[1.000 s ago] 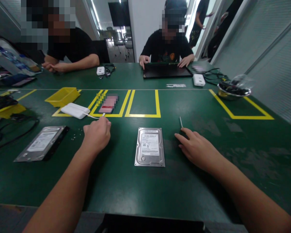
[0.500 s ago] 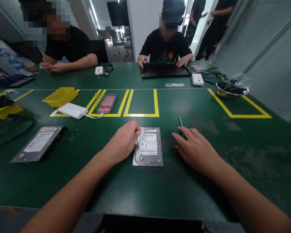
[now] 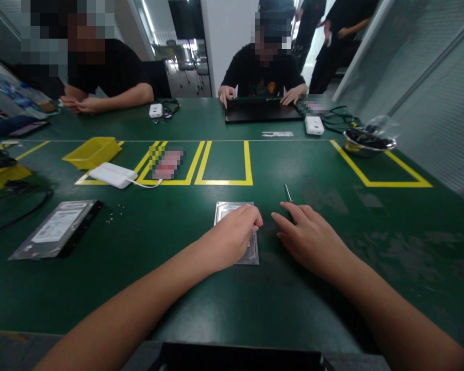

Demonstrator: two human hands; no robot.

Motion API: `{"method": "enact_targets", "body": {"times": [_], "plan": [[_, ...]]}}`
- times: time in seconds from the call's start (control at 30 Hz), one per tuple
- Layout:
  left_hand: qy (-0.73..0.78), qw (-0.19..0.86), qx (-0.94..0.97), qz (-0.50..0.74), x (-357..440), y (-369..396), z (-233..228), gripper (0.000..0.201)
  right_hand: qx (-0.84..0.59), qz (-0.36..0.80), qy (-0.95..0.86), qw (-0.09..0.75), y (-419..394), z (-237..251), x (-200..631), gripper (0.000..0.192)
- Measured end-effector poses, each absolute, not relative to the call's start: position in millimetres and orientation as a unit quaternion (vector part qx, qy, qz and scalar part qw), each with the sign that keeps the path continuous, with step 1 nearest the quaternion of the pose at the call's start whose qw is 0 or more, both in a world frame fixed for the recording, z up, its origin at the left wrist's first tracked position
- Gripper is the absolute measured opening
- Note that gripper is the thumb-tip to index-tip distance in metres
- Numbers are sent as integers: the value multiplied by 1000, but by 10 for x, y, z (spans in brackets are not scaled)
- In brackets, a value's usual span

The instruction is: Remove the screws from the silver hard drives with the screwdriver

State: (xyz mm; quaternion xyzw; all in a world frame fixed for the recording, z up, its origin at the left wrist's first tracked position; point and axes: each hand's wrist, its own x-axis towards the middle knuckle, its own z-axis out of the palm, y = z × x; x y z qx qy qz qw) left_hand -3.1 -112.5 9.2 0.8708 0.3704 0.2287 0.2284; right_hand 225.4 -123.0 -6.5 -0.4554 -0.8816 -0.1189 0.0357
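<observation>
- Head view, centre of the frame: my left hand (image 3: 232,238) now lies on top of the silver rectangular hard drive with the white label (image 3: 251,252), fingers curled loosely over its right half; a second ago that hand was up at the thin white cable (image 3: 149,184) left of centre, and half a second ago it had only reached the drive's left edge.
- The drive itself sits where it was, flat on the dark green table (image 3: 201,299), just below the middle yellow-taped rectangle (image 3: 224,164). I cannot tell whether the fingers pinch its edge or merely rest on it.
- Right of centre: my right hand (image 3: 313,238) has barely shifted; it lies flat and relaxed, fingers spread narrow, the forefinger at the handle end of the slim dark screwdriver (image 3: 287,193), holding nothing.
- I read the change as attention passing from the cable to the drive, both hands now gathered about it.
- Left of the frame: a second silver hard drive (image 3: 54,229) lies apart, tiny loose screws (image 3: 114,215) beside it, a yellow plastic tray (image 3: 93,152) and flat white box (image 3: 114,175) above.
- Top of the frame: other people sit across the table, one with hands at a black laptop (image 3: 261,111).
</observation>
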Motion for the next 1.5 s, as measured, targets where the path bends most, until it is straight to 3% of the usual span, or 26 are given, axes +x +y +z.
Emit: {"method": "enact_targets", "body": {"times": [0.6,1.07,1.5], "plan": [[379,237,867,221,-71,-1129,34,10,-454,-117,-882,38,-1239,-69,2257,40],[359,178,905,145,-43,-934,38,11,-459,-119,-879,47,-1230,-35,2276,39],[332,221,914,73,-22,-724,132,17,-463,-132,-875,55,-1220,-16,2333,39]]}}
